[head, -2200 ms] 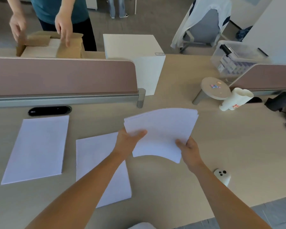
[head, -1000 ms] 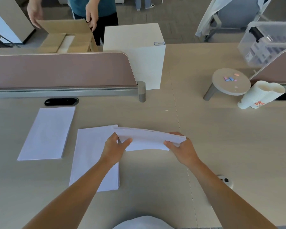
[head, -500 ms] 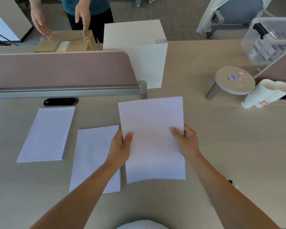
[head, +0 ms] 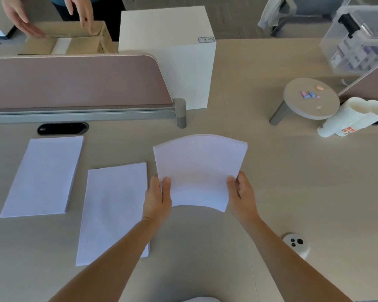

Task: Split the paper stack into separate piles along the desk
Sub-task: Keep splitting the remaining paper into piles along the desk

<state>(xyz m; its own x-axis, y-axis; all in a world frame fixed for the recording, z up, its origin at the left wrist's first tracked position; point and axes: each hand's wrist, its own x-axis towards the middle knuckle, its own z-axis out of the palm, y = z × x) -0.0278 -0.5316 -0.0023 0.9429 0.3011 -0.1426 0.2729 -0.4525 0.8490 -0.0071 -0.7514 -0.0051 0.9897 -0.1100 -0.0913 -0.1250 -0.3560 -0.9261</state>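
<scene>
At frame centre, the left grip (head: 157, 199) and right grip (head: 241, 197) pinch the paper stack (head: 200, 171) by its side edges; it bows, likely light and floppy.

A white box (head: 166, 53) stands at upper centre, just beside the end of a pinkish-brown divider panel (head: 74, 81). Behind the panel, at upper left, is a cardboard box (head: 74, 38) with a person (head: 105, 12) beyond it. A black oval grommet (head: 62, 128) sits below the panel. At right are a round grey stand (head: 310, 105) bearing small coloured bits, paper cup stacks (head: 354, 119) lying on their sides beside it, and a clear plastic bin (head: 358, 40). A small white device (head: 296, 245) rests on the surface (head: 292, 182) at lower right.
</scene>
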